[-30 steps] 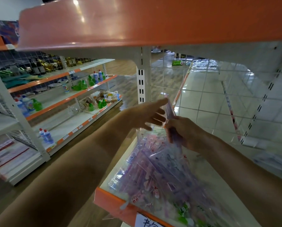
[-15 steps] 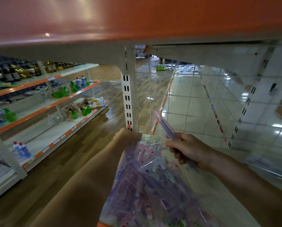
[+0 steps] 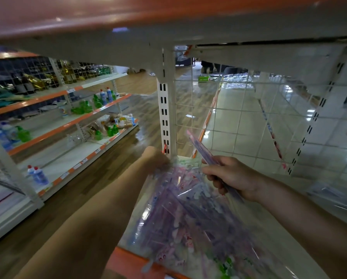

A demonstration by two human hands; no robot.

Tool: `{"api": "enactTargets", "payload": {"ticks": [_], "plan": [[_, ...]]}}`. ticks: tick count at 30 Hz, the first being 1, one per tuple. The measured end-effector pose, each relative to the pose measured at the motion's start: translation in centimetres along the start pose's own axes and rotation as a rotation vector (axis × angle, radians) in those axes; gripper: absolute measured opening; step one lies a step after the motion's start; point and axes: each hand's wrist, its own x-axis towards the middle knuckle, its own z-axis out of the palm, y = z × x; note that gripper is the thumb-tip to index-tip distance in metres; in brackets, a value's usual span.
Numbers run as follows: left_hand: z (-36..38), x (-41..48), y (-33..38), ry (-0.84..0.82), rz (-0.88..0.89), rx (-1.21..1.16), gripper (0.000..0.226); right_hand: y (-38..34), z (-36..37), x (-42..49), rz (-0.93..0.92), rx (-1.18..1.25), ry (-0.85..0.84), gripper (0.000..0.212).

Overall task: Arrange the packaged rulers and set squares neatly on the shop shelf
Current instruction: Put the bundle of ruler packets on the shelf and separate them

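My right hand is closed in a fist grip around one slim packet, taken low on its length. The packet stands tilted, its free end pointing toward 11 o'clock above my knuckles. My left hand sits at 9 o'clock from the right, at the far end of the pile of packets. Its fingers are hidden behind the film, so I cannot tell whether they grip or only press. The pile lies on the shelf, running from 12 o'clock down to the orange front lip at 6 o'clock, where some film reaches over the lip. Expected handling: each packet is light, stiff along its length from the ruler inside, and slippery in its clear sleeve, so stacked packets will likely slide over one another. Take hold across the long edges near mid-length, not by the loose film end. Limits: the upright post stands just beyond my left hand, the wire grid closes the back, and the upper shelf hangs low overhead, restricting lift. Freer room appears toward 3 o'clock of the pile.
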Motion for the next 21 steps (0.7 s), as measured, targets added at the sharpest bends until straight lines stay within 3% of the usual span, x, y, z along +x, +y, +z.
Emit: {"api": "enactTargets", "payload": {"ticks": [8,13,21], "plan": [[-1.6,-2.2,0.1,-0.088,0.232,0.055,0.024,-0.4,0.4,-0.7,-0.022,-0.005,-0.012,0.016],[-2.6,-3.0,0.3,0.032,0.332,0.063,0.02,-0.8,0.6,-1.2,-0.044,-0.046,-0.005,0.025],[-4.4,-6.7,2.1,0.163,0.531,0.062,0.011,-1.4,1.7,-1.5,-0.101,-0.008,0.023,0.012]]}}
